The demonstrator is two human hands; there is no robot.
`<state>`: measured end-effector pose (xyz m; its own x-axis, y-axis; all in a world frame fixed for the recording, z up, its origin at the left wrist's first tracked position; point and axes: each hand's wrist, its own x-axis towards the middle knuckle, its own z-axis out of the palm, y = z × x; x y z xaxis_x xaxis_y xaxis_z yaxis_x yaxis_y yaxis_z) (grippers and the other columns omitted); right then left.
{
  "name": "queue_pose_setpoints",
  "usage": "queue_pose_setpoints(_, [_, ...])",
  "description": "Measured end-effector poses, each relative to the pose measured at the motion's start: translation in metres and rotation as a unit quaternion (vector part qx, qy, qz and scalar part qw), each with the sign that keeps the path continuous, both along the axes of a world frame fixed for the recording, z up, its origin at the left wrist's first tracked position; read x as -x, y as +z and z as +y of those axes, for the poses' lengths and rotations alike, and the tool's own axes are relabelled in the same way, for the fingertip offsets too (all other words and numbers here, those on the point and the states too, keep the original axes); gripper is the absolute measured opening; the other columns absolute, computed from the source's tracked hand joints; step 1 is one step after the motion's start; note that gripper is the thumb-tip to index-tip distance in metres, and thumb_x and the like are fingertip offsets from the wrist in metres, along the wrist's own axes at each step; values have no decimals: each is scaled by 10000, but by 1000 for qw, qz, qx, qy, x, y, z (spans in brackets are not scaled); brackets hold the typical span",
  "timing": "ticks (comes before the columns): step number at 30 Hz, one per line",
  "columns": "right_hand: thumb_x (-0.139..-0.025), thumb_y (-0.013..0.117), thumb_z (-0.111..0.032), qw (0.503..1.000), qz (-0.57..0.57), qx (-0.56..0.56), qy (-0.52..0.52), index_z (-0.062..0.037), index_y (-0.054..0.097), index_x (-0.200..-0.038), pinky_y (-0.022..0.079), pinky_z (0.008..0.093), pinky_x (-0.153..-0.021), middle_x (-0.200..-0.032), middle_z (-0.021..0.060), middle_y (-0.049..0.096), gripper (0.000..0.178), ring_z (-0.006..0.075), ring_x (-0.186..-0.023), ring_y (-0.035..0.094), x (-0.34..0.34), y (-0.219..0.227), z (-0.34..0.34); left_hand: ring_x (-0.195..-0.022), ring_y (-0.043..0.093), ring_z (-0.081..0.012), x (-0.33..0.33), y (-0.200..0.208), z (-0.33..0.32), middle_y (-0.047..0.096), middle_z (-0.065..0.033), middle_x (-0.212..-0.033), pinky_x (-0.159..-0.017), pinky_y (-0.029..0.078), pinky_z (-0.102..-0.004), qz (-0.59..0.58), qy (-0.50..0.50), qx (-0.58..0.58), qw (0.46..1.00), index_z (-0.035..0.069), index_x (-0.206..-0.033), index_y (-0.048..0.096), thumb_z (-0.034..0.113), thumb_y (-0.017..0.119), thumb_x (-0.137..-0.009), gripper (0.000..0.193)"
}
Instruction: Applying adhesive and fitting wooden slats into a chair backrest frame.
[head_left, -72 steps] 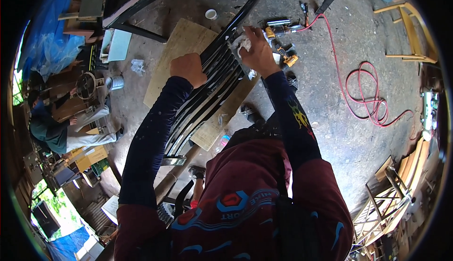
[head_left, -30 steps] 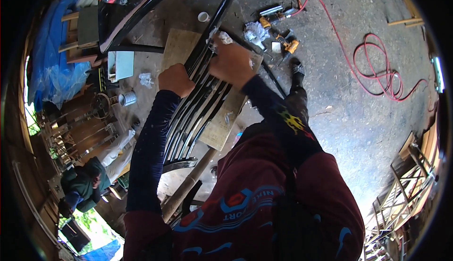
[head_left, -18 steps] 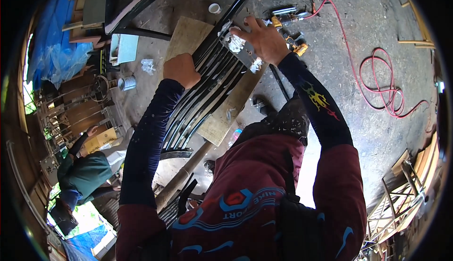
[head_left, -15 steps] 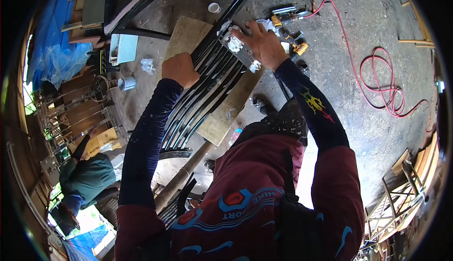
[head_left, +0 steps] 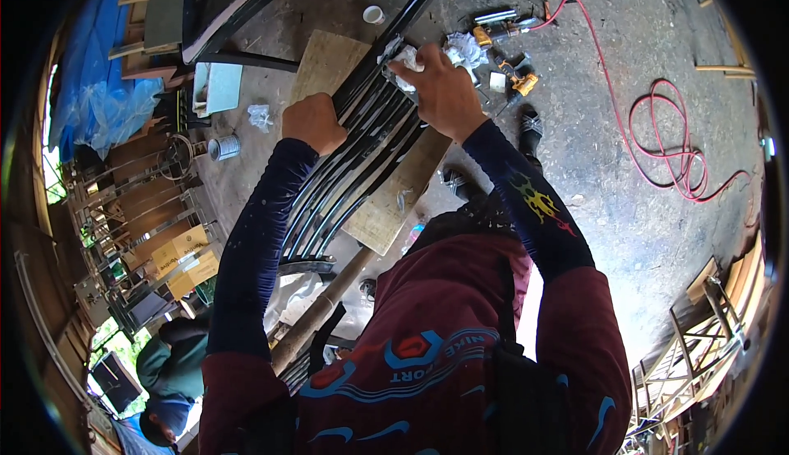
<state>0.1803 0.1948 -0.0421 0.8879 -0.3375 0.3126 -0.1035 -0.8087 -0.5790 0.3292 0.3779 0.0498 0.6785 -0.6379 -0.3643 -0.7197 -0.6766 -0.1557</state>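
Note:
A glossy black slatted furniture frame (head_left: 349, 177), with long curved slats, slants across the middle before me. My left hand (head_left: 315, 124) is closed in a fist at its left edge, wrapped round the outer slat; the fingertips are hidden. On the upper part of the slats, my right hand (head_left: 444, 97) has its fingers bent over a crumpled white rag (head_left: 408, 58). Part of the rag is covered by the fingers. Under the frame lies a pale wooden board (head_left: 386, 208).
Right of the frame lie a crumpled white wad (head_left: 467, 49), a yellow-and-black power drill (head_left: 521, 83) and a red hose (head_left: 604, 85). A white cup (head_left: 373, 14) stands beyond; a paint can (head_left: 223, 148) is at left. Another person (head_left: 174, 364) bends at lower left.
My right hand has moved left and inward over the slats, its fingers drawn closer together. My left hand stays put. The other person at lower left has shifted lower, away from the cardboard boxes.

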Motion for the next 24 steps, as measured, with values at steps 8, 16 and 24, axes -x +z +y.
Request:
queue_pose_setpoints(8, [-759,707,-47,997,-50,-34,58,-280,601,-1358,536,365,-680,-1130,106,521,651,267,-972,621,3,-34,3,-837,699,-402,1,8,-3,710,-224,-866,-766,558,-464,18,13,-12,1000,13,-806,686,170,724,-669,212])
queue_pose_setpoints(16, [-696,734,-25,997,-74,11,-12,-305,645,-1271,532,373,-725,-1133,83,512,646,252,-1094,564,0,-44,17,-844,697,-413,-4,-1,6,707,-234,-857,-769,556,-472,-1,6,-7,1000,-6,-841,673,158,704,-663,245])
queue_pose_setpoints(24, [-751,573,21,929,-214,-239,-183,-117,543,-1383,458,367,-549,-999,130,543,648,245,-713,571,-12,-2,40,-855,704,-410,0,-1,6,713,-238,-874,-781,569,-466,8,23,-29,999,-11,-828,705,161,698,-680,228])
